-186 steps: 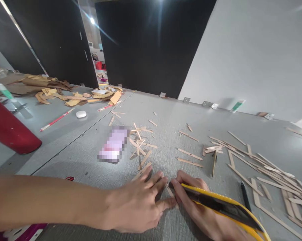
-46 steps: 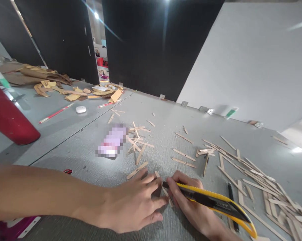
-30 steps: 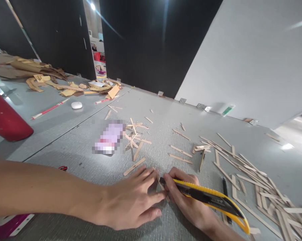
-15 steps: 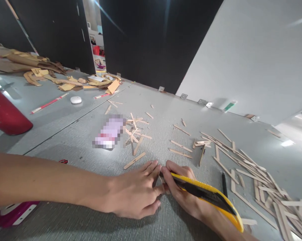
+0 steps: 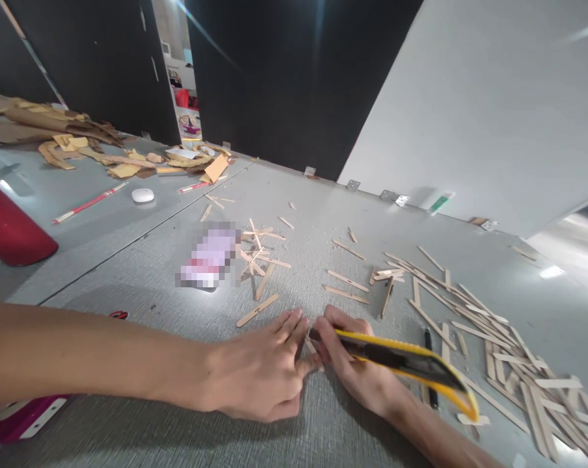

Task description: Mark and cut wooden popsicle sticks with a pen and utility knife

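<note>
My right hand [image 5: 352,364] is wrapped round a yellow and black utility knife [image 5: 401,357], whose handle points back to the right over my wrist. Its tip end is hidden by my fingers, close to the left hand's fingertips. Flat over the table, my left hand [image 5: 267,367] presses down a wooden craft stick [image 5: 311,346], of which only a small piece shows between thumb and fingers. Just beyond the left hand lies another craft stick [image 5: 257,311] with a small dark mark.
Many loose craft sticks [image 5: 499,344] spread over the right side, with a black pen [image 5: 429,364] among them. A blurred-out phone [image 5: 210,257], a white earbud case [image 5: 142,195], torn cardboard [image 5: 128,159] and a red cylinder [image 5: 13,224] are at left. Black panels [image 5: 294,84] stand behind.
The knife's rear end has swung up and slightly right, and my right hand has turned a little with it. My left hand stays nearly in place. The whole view has shifted slightly.
</note>
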Demonstrator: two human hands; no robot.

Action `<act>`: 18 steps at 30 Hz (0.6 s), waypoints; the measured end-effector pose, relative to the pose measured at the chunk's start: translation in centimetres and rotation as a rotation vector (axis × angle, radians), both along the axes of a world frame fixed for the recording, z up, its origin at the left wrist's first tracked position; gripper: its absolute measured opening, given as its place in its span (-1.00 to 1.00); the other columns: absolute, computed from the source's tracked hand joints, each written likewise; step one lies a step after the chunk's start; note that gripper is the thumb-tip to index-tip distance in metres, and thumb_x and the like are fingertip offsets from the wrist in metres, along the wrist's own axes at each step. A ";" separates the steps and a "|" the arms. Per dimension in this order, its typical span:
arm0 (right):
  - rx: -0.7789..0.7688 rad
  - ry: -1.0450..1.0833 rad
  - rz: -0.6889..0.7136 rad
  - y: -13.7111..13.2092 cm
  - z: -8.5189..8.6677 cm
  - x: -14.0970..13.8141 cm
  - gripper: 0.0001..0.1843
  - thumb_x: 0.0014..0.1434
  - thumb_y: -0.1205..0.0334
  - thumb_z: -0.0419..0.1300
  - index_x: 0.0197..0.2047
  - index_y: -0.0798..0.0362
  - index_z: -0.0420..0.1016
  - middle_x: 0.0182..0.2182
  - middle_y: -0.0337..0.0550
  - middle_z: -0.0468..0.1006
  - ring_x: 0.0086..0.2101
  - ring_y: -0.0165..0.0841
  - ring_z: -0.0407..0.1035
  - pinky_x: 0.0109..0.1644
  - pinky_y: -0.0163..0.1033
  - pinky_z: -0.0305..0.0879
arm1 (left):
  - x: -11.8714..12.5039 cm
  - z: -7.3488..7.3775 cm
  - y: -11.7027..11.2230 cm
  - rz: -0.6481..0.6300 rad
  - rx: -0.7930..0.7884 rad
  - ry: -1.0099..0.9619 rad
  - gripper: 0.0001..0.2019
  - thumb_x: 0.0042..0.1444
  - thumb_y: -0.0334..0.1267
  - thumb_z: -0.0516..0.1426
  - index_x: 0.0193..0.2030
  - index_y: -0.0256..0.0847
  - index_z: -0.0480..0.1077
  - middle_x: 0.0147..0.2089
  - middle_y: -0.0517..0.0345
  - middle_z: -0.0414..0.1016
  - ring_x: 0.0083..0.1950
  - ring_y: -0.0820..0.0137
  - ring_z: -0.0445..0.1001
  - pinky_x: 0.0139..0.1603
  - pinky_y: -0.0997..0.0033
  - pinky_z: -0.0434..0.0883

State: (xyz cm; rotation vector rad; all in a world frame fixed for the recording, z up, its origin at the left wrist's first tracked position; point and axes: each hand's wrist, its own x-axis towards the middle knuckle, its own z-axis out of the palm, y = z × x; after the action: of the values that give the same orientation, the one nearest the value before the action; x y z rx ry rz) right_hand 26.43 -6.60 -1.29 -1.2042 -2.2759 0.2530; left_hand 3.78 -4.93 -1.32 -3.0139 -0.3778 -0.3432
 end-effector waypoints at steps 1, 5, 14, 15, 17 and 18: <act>-0.043 0.028 -0.032 0.0 0.1 -0.2 -0.61 0.55 0.21 -0.07 -0.40 -0.06 0.17 -0.56 -0.37 0.35 -0.57 -0.46 0.26 -0.49 -0.37 0.28 | -0.1 0.1 0.0 0.004 -0.011 0.001 -0.43 0.44 -0.13 0.00 0.41 -0.57 0.26 0.39 -0.60 0.29 0.49 -0.16 0.23 0.48 -0.06 0.22; -0.160 0.102 -0.090 0.2 0.5 -0.9 -0.56 0.55 0.14 -0.02 -0.43 -0.07 0.07 -0.62 -0.45 0.22 -0.62 -0.49 0.17 -0.52 -0.37 0.22 | -0.2 0.3 0.1 0.010 -0.038 0.014 -0.42 0.45 -0.13 -0.03 0.44 -0.55 0.22 0.39 -0.61 0.29 0.49 -0.13 0.23 0.49 -0.01 0.22; -0.188 0.075 -0.076 0.1 0.4 -1.3 -0.56 0.54 0.11 -0.02 -0.44 -0.05 0.17 -0.59 -0.42 0.30 -0.59 -0.48 0.25 -0.48 -0.34 0.27 | -0.4 0.3 0.4 0.009 0.000 0.013 -0.44 0.44 -0.12 -0.03 0.44 -0.46 0.25 0.35 -0.50 0.39 0.46 -0.08 0.30 0.50 0.04 0.19; -0.169 0.061 -0.073 0.1 0.4 -1.4 -0.57 0.54 0.13 -0.02 -0.44 -0.05 0.16 -0.59 -0.42 0.30 -0.60 -0.48 0.25 -0.47 -0.34 0.28 | -0.4 0.3 0.5 0.008 0.014 0.012 -0.44 0.44 -0.12 -0.02 0.44 -0.46 0.25 0.34 -0.50 0.39 0.46 -0.08 0.31 0.50 0.04 0.18; -0.121 0.020 -0.064 0.1 0.4 -1.3 -0.59 0.53 0.19 -0.02 -0.43 -0.05 0.18 -0.59 -0.42 0.28 -0.61 -0.48 0.24 -0.46 -0.31 0.30 | -0.5 0.4 0.4 0.001 0.052 0.014 -0.43 0.44 -0.11 -0.02 0.42 -0.50 0.27 0.33 -0.52 0.40 0.44 -0.09 0.33 0.50 0.03 0.18; -0.097 -0.004 -0.050 0.0 0.4 -1.0 -0.61 0.53 0.21 -0.01 -0.41 -0.04 0.22 -0.58 -0.40 0.32 -0.61 -0.47 0.26 -0.43 -0.29 0.33 | -0.5 0.4 0.4 -0.008 0.073 0.024 -0.43 0.44 -0.11 -0.02 0.40 -0.53 0.29 0.31 -0.54 0.41 0.43 -0.11 0.35 0.50 0.02 0.18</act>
State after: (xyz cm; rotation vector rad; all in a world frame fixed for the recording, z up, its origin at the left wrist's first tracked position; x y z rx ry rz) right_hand 25.43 -6.57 -0.89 -1.3095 -2.2563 0.3456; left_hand 3.32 -4.55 -0.88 -2.9466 -0.3439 -0.3147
